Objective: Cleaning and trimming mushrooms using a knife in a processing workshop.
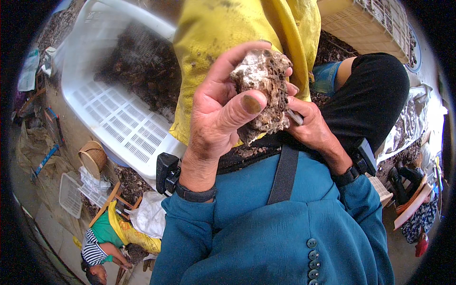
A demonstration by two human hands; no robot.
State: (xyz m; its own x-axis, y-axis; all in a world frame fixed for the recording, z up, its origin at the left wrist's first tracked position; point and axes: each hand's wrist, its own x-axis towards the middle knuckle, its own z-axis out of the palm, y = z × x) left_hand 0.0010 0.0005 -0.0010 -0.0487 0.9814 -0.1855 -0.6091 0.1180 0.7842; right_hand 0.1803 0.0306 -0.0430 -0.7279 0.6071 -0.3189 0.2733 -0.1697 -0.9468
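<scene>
Near the middle, my left hand point(213, 109) grips a crusty clump point(264, 73) of white and dark brown material, thumb across its front and fingers curled round its top and side. Just right of it, my right hand point(311, 128) is closed around a slim pale grey tool point(295, 118), perhaps a blade, at the clump's lower right edge; its far end is hidden. Beneath and behind both hands a soiled yellow cloth point(218, 23) covers my lap, with dark crumbs near my waist.
A white plastic basket point(118, 128) with dark material stands at my left; a cream crate point(356, 26) is at upper right. A small woven basket point(91, 159) sits at lower left. One co-worker point(99, 251) works at lower left; another person point(418, 213) sits at far right.
</scene>
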